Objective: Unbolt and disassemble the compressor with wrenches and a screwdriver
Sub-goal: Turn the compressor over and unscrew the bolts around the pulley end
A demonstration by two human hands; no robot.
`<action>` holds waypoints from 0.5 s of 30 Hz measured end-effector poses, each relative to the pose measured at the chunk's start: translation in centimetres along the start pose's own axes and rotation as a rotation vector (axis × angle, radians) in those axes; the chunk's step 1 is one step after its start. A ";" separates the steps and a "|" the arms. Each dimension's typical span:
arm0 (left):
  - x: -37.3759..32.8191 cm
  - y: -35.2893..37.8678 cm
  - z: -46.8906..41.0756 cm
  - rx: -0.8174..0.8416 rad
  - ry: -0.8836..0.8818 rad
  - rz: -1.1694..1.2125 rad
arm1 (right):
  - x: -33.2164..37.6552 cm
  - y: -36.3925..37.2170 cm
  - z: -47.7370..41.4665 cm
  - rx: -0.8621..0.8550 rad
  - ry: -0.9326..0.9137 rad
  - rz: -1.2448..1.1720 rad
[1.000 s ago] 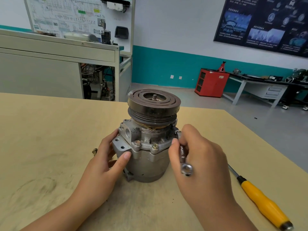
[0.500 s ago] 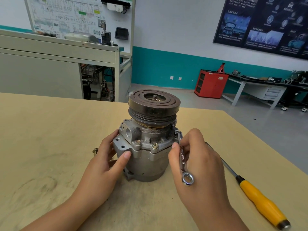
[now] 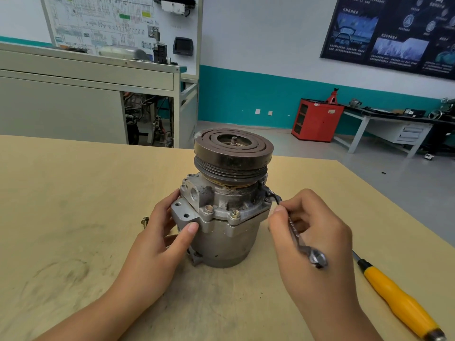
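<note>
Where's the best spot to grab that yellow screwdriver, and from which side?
Grip the screwdriver by its thick yellow handle, from above: it lies flat on the table, handle nearest you, thin shaft running behind the right hand, which holds the wrench.

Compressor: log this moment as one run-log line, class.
left hand: grips compressor | right hand: holds wrench, head at right flange | screwdriver: lying on table, right

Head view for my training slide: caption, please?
Left hand steadies the compressor while right hand holds a wrench at its flange.
</note>
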State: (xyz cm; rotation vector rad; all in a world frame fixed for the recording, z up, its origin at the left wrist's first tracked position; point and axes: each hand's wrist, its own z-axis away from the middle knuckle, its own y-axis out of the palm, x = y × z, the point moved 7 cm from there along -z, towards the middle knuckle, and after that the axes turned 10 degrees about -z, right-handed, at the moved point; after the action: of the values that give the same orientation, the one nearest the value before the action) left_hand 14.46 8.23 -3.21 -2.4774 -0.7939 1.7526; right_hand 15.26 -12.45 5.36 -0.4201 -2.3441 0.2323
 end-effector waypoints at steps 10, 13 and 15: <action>0.0 0.0 0.0 0.001 0.000 -0.001 | 0.8 0.6 0.1 0.040 -0.107 0.112; 0.1 0.0 -0.1 0.001 -0.004 0.001 | 0.1 0.2 0.5 0.022 -0.054 0.004; 0.2 0.0 0.0 0.001 -0.005 -0.001 | 0.3 0.4 0.8 0.039 -0.103 0.057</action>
State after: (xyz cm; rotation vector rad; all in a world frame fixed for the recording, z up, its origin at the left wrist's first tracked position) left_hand 14.56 8.30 -3.37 -2.4727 -0.7938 1.7594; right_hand 14.56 -11.98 4.89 -0.4658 -2.4263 0.3337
